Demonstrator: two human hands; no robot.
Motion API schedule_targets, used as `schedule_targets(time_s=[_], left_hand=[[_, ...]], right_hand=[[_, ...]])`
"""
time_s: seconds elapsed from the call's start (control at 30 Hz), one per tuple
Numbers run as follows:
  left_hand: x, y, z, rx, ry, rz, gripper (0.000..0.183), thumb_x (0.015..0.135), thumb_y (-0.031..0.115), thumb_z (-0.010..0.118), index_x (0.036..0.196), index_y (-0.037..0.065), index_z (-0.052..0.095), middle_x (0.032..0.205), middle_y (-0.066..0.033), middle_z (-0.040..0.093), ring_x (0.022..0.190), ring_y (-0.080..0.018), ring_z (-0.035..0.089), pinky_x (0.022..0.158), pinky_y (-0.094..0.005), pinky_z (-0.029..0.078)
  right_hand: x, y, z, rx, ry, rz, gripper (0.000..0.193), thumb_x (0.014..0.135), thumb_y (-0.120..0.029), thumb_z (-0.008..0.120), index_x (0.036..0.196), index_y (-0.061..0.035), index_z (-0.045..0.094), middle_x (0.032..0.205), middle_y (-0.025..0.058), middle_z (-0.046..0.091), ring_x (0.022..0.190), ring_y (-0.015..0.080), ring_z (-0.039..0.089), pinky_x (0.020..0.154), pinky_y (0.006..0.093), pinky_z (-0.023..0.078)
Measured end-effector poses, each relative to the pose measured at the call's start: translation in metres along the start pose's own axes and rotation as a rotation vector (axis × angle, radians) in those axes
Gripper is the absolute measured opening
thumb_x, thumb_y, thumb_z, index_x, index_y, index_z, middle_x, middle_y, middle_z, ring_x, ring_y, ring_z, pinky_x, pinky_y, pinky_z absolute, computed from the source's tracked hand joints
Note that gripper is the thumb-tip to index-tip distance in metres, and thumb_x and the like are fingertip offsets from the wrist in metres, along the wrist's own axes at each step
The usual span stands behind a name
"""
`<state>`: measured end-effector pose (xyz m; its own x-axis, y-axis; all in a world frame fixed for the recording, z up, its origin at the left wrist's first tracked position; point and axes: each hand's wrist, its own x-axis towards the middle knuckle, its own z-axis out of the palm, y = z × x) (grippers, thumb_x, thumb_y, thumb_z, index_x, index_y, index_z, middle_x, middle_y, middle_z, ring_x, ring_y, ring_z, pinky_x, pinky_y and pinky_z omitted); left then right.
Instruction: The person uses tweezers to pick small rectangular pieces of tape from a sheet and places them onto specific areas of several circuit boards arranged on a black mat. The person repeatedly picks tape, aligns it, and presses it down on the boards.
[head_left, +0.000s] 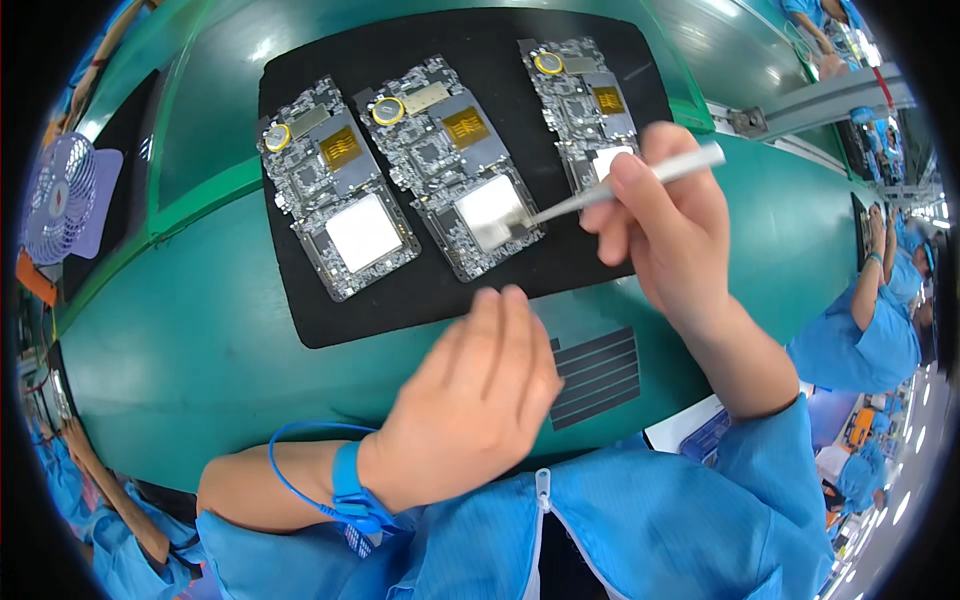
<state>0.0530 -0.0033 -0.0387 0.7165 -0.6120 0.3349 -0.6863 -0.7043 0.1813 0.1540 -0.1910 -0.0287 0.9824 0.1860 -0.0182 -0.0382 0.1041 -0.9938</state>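
Note:
My right hand (pixel 670 215) grips a slim white-handled brush (pixel 640 185) between thumb and fingers. Its blurred tip reaches the white square on the middle circuit board (pixel 440 165). My left hand (pixel 475 390) hovers by the black mat's (pixel 320 325) near edge, fingers stretched forward with nothing visible in them; its thumb is hidden. Another circuit board (pixel 330 185) lies at the left, and a third circuit board (pixel 580 110) at the right, partly covered by my right hand. Each board bears a round yellow-rimmed coin cell, an amber patch and a white square.
A sheet of dark strips (pixel 595 380) lies on the green table (pixel 190 370) in front of the mat. A purple fan (pixel 70 195) stands at the far left. My left wrist wears a blue strap (pixel 350 480) with a cord. Co-workers in blue sit on both sides.

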Motion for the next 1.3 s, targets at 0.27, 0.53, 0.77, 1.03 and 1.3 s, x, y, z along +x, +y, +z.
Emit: schedule_targets(time_s=[0.27,0.53,0.77,1.03,1.3], left_hand=[[0.008,-0.035,0.013,0.150,0.050,-0.197,0.053,0.067,0.019,0.073,0.106,-0.013,0.060,0.109,-0.0269,0.057,0.104,-0.0393,0.056,0.085,-0.0421,0.050],[0.006,-0.037,0.019,0.173,0.053,-0.183,0.051,0.068,0.019,0.072,0.103,-0.015,0.060,0.106,-0.0285,0.058,0.102,-0.0406,0.057,0.083,-0.0431,0.051],[0.009,-0.035,0.017,0.179,0.045,-0.185,0.050,0.068,0.020,0.071,0.102,-0.015,0.060,0.107,-0.0289,0.058,0.103,-0.0403,0.057,0.083,-0.0424,0.051],[0.008,-0.036,0.019,0.204,0.051,-0.179,0.048,0.069,0.021,0.070,0.101,-0.015,0.061,0.107,-0.0289,0.058,0.103,-0.0398,0.057,0.084,-0.0417,0.051],[0.007,-0.037,0.020,0.218,0.050,-0.171,0.048,0.069,0.022,0.069,0.101,-0.014,0.062,0.107,-0.0292,0.058,0.103,-0.0395,0.057,0.084,-0.0414,0.052]], right_hand=[[0.038,0.016,0.022,-0.067,-0.084,0.056,0.027,0.092,-0.019,0.060,0.095,-0.0055,0.038,0.067,0.0088,0.062,0.049,0.0090,0.058,0.044,0.0182,0.044],[0.035,0.027,0.026,-0.049,-0.090,0.009,0.025,0.092,-0.017,0.061,0.096,-0.0070,0.038,0.068,0.0080,0.063,0.050,0.0072,0.059,0.045,0.0177,0.046],[0.035,0.027,0.026,-0.005,-0.092,-0.003,0.023,0.093,-0.015,0.060,0.096,-0.0067,0.038,0.069,0.0092,0.063,0.052,0.0081,0.060,0.047,0.0181,0.049],[0.034,0.027,0.026,-0.012,-0.101,-0.009,0.022,0.093,-0.013,0.059,0.096,-0.0068,0.038,0.069,0.0096,0.063,0.054,0.0088,0.061,0.047,0.0185,0.050],[0.033,0.028,0.027,-0.032,-0.103,-0.022,0.021,0.093,-0.012,0.059,0.096,-0.0069,0.038,0.069,0.0086,0.062,0.055,0.0077,0.062,0.047,0.0176,0.049]])
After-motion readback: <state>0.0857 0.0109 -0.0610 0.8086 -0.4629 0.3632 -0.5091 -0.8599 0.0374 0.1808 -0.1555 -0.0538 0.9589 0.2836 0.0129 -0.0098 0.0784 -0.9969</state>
